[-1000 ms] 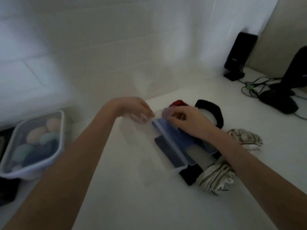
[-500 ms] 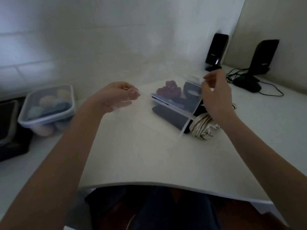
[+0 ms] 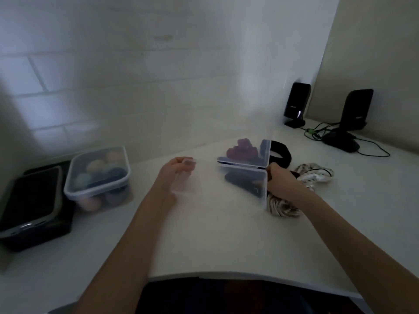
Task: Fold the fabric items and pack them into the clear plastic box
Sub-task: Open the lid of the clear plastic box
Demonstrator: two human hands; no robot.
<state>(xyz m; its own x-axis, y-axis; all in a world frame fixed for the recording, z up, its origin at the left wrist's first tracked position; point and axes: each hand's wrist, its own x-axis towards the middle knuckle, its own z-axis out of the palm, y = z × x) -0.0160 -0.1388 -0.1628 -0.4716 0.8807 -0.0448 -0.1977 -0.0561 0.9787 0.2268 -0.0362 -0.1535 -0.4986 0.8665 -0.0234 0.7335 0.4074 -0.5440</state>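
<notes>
**Clear box open on the table, a hand at each side**

The clear plastic box point(image 3: 243, 182) sits on the white table point(image 3: 215, 241), its lid point(image 3: 246, 155) raised upright behind it. Dark fabric point(image 3: 242, 183) lies inside the box; through the lid a red fabric bundle point(image 3: 241, 149) shows, blurred.

The right hand point(image 3: 280, 183) is at the box's right edge with fingers curled; whether it grips the box wall or the cloth beside it cannot be made out. The left hand point(image 3: 175, 172) is left of the box, apart from it, fingers bent round a faint clear piece point(image 3: 184, 180) whose outline is too hazy to identify.

Striped cloth point(image 3: 315, 176) lies just right of the box, partly hidden by the right wrist. A black band point(image 3: 281, 154) sits behind it.

Further left stand a lidded tub of coloured balls point(image 3: 97, 175) and a dark device point(image 3: 29, 200). Two black speakers point(image 3: 297, 103) stand at the far right corner.
</notes>
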